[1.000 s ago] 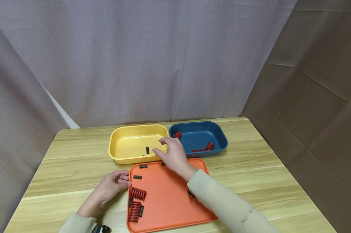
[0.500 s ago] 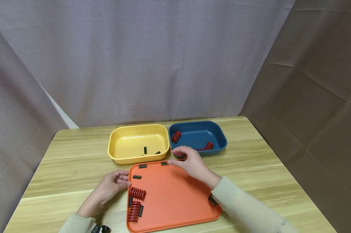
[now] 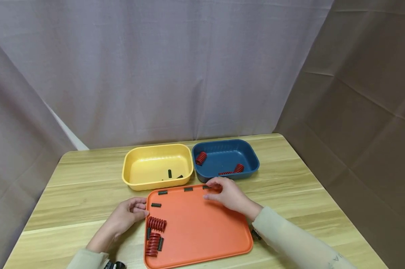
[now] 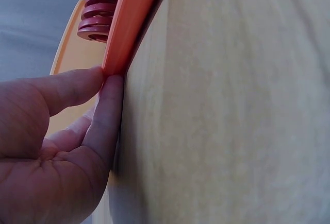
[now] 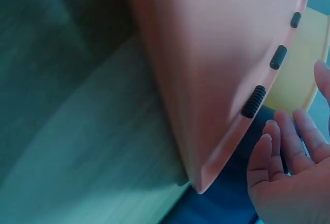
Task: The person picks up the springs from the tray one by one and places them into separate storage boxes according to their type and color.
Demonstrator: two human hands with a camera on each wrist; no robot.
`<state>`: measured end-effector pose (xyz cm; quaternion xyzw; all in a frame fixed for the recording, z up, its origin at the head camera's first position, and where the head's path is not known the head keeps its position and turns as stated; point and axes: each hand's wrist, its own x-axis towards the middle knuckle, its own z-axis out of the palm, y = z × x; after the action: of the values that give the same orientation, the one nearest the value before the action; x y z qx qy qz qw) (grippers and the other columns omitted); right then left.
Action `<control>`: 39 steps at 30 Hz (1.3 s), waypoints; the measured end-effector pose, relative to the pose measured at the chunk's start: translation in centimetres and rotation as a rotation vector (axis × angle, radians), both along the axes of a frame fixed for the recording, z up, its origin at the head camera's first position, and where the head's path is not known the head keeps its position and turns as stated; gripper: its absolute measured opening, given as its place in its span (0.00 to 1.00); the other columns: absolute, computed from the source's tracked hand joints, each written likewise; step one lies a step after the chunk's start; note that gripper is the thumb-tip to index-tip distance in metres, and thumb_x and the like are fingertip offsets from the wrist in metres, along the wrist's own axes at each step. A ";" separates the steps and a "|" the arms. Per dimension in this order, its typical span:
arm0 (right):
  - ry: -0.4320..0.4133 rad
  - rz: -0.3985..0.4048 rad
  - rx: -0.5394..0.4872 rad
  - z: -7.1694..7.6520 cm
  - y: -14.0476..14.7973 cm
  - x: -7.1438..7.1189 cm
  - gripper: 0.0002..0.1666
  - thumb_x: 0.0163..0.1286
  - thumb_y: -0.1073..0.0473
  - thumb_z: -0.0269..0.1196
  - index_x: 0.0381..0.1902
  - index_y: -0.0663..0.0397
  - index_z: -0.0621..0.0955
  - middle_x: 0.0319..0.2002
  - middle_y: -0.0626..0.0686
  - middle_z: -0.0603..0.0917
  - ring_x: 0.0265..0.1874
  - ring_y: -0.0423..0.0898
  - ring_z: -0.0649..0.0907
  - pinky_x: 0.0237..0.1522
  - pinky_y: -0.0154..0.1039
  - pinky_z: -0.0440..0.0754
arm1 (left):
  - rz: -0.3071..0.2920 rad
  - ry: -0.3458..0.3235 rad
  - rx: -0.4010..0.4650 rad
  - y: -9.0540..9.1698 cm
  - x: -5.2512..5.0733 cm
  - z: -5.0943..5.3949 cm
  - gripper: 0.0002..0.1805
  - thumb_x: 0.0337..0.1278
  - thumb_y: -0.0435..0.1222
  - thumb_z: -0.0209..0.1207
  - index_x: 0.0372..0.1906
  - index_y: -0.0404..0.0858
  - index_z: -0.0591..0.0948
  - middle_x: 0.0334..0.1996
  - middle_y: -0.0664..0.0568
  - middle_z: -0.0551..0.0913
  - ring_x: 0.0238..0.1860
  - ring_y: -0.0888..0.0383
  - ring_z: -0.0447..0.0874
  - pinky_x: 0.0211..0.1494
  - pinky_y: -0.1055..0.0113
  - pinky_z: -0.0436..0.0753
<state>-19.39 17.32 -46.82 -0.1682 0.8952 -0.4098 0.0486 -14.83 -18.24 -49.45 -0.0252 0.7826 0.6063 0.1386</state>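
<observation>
An orange tray [image 3: 202, 228] lies on the table. My left hand [image 3: 131, 215] pinches its left rim between thumb and fingers; in the left wrist view the thumb [image 4: 77, 86] presses the rim beside a large red spring [image 4: 100, 10]. My right hand [image 3: 229, 196] hovers over the tray's far right part, thumb and fingers apart. Just by its fingertips a small dark spring [image 3: 206, 187] lies along the far rim; in the right wrist view a gap separates the hand [image 5: 294, 170] from this spring [image 5: 253, 101]. More small dark springs [image 3: 188, 189] and two large red springs [image 3: 157, 224] rest in the tray.
Behind the tray stand a yellow bin [image 3: 128, 168] holding small dark springs [image 3: 170, 173] and a blue bin [image 3: 252, 160] holding red springs [image 3: 201, 158]. The two bins sit side by side. A grey curtain [image 3: 155, 74] hangs behind the table.
My right hand has drawn back from the yellow bin to the right, over the tray's far edge. A second dark spring now shows in that bin. My left hand keeps its hold.
</observation>
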 end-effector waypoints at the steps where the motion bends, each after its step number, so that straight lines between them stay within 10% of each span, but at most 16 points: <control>1: 0.005 0.005 0.018 -0.1 0.0 -0.1 0.27 0.52 0.46 0.75 0.47 0.52 0.83 0.44 0.49 0.83 0.46 0.49 0.80 0.51 0.46 0.77 | 0.000 -0.001 -0.001 0.0 0.0 0.0 0.25 0.51 0.25 0.65 0.56 0.27 0.75 0.42 0.43 0.79 0.40 0.52 0.80 0.43 0.68 0.81; 20: 0.015 0.036 0.193 -1.0 -0.2 -0.7 0.26 0.57 0.46 0.72 0.51 0.47 0.81 0.46 0.45 0.80 0.44 0.43 0.76 0.50 0.43 0.76 | -0.009 0.013 -0.016 -0.2 -0.1 -0.3 0.26 0.51 0.25 0.66 0.57 0.26 0.74 0.42 0.42 0.80 0.39 0.53 0.81 0.41 0.69 0.81; 39: 0.025 0.089 0.242 -1.1 -0.1 -0.6 0.10 0.57 0.57 0.73 0.23 0.45 0.80 0.23 0.38 0.78 0.28 0.37 0.76 0.33 0.34 0.76 | -0.005 0.019 -0.006 -0.2 0.0 -0.4 0.26 0.49 0.25 0.66 0.57 0.26 0.74 0.41 0.42 0.80 0.40 0.52 0.81 0.42 0.68 0.82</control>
<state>-20.03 17.23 -47.97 -0.2057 0.9303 -0.2942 0.0755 -14.87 -18.40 -49.81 -0.0181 0.7858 0.6038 0.1325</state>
